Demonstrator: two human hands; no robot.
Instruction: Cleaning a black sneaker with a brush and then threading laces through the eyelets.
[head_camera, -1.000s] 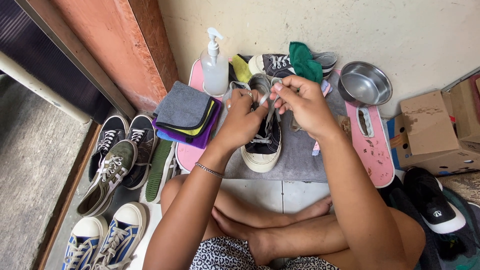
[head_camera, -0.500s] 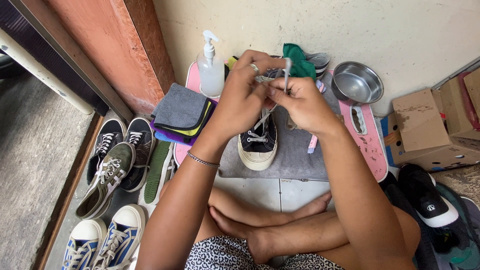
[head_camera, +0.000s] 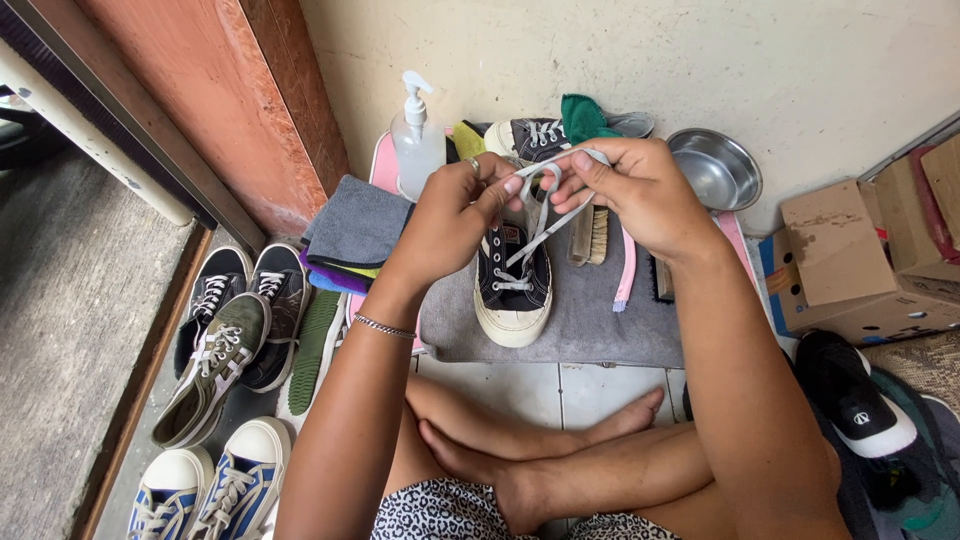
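Observation:
A black canvas sneaker (head_camera: 512, 282) with a white toe cap sits on a grey mat (head_camera: 600, 325) in front of me. My left hand (head_camera: 455, 215) and my right hand (head_camera: 625, 190) are raised above it, both pinching the shoe's white lace (head_camera: 545, 205), which forms a loop between my fingers and runs down to the eyelets. A thin bracelet circles my left wrist. My crossed legs and bare feet lie below the mat.
A pump bottle (head_camera: 418, 140), folded cloths (head_camera: 352, 232), a second sneaker (head_camera: 540, 135) under a green cloth, brushes (head_camera: 590, 235) and a metal bowl (head_camera: 713, 168) lie by the wall. Several shoes (head_camera: 235, 320) stand at left; cardboard boxes (head_camera: 850, 260) and a black shoe (head_camera: 855, 395) at right.
My hands have lifted the lace ends higher and shaped them into a loop. The view has shifted slightly.

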